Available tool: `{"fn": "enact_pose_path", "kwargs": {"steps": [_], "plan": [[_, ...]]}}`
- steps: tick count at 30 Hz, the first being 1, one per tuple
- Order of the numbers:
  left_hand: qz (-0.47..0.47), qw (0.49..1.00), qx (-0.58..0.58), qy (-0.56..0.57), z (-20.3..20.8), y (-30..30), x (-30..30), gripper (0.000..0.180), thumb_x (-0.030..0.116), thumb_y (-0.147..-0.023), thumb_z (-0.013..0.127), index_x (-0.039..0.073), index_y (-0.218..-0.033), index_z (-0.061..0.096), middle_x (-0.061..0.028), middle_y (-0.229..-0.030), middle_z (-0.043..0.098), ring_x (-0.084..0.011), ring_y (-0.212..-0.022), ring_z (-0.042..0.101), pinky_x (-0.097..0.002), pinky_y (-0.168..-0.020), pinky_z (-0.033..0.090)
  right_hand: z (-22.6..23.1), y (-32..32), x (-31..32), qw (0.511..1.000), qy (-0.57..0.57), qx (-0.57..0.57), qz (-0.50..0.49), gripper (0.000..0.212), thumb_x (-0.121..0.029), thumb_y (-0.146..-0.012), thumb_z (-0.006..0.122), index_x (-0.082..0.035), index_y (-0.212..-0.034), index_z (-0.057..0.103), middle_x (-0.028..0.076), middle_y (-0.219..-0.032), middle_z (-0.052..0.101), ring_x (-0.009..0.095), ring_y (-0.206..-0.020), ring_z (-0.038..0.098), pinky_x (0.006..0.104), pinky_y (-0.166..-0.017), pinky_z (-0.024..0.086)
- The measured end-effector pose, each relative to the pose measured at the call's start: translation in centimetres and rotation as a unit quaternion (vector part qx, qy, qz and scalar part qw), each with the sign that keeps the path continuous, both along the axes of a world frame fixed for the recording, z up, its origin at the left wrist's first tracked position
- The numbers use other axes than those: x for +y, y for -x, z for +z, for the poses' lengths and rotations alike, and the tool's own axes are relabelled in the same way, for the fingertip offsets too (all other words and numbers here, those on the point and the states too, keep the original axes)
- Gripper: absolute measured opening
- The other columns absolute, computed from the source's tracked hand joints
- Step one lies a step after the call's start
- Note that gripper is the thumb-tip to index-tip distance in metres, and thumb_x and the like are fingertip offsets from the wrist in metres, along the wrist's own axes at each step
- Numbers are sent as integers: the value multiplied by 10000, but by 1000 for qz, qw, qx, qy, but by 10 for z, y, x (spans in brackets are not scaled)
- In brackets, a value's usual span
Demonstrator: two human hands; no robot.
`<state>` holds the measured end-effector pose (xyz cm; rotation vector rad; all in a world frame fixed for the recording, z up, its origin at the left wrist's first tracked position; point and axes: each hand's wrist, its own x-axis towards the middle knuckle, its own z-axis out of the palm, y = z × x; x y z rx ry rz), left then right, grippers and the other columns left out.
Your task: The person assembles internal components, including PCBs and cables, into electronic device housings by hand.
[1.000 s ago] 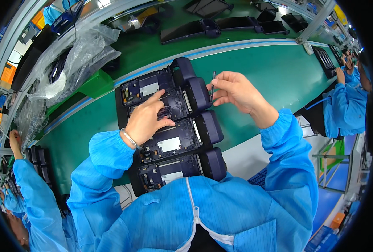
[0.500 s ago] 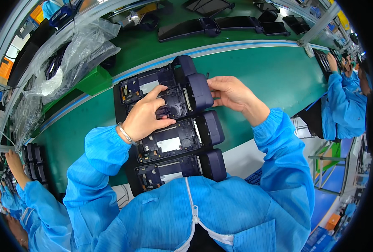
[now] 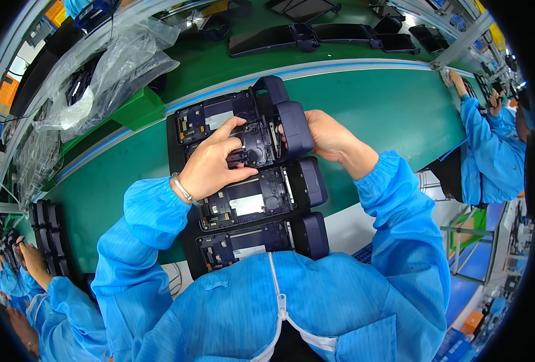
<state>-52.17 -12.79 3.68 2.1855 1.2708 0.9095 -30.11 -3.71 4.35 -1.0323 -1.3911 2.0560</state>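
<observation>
Several dark blue device housings, each with a boxy raised end, lie in a row on the green bench in front of me. My left hand (image 3: 210, 166) spans the second housing from the back (image 3: 294, 128), index finger stretched along it and thumb at its near edge. At the raised end of that housing, my right hand (image 3: 334, 137) is closed round the outer side, with fingertips showing inside the opening. Whether a small part sits in those fingertips is hidden. Behind it lies another housing (image 3: 216, 116); nearer to me are a third (image 3: 247, 205) and a further one (image 3: 243, 247).
Finished-looking dark devices with screens (image 3: 261, 41) stand on the far green belt beyond a metal rail (image 3: 352, 66). Clear plastic bags (image 3: 107, 72) hang by a green bin (image 3: 138, 111) at left. Dark parts (image 3: 50, 235) are stacked left. Co-workers in blue sit both sides.
My right hand has shifted from beside the raised end to gripping it, with fingertips now inside the opening. My left hand stays on the same housing. The co-worker's hands at right have moved.
</observation>
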Motion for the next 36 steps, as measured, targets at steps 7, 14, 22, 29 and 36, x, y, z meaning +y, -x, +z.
{"fn": "enact_pose_path", "kwargs": {"steps": [7, 14, 22, 29, 36], "plan": [[-4, 1000, 7, -18, -4, 1, 0, 291, 123, -641, 763, -42, -779, 566, -150, -1258, 401, -308, -939, 574, -338, -761, 493, -3, 4, -3, 1000, -29, -5, -11, 212, -140, -749, 702, 1, -878, 610, 55, -764, 599, 114, -669, 570, 230, -608, 479], [-9, 1000, -2, -23, -6, 1, -1, 296, 122, -639, 767, -50, -765, 560, -158, -1274, 386, -312, -943, 572, -340, -756, 497, -5, 7, -6, 998, -53, 1, -16, 212, -124, -736, 713, 12, -845, 591, 66, -730, 589, 140, -641, 577, 251, -574, 485], [-8, 1000, -15, 9, -5, -2, -1, 280, 104, -631, 763, -38, -797, 586, -159, -1266, 392, -308, -938, 575, -341, -760, 498, -8, 8, -1, 998, -47, 19, -21, 287, -63, -711, 723, 41, -893, 527, 93, -695, 576, 178, -555, 598, 274, -494, 502], [0, 1000, 25, 11, -2, -4, 1, 280, 120, -637, 756, -28, -817, 601, -161, -1264, 405, -326, -938, 574, -344, -769, 492, -13, -9, 2, 998, -26, -9, -54, 246, -81, -849, 561, 44, -1055, 512, 113, -816, 591, 183, -746, 610, 286, -632, 512], [21, 998, 62, -10, -8, 0, -3, 288, 127, -639, 762, -29, -820, 601, -154, -1251, 446, -302, -926, 584, -344, -767, 486, 4, -21, -21, 983, -165, -57, -47, 472, -139, -834, 601, 106, -1201, 433, 126, -919, 609, 154, -781, 577, 273, -701, 482]]}}
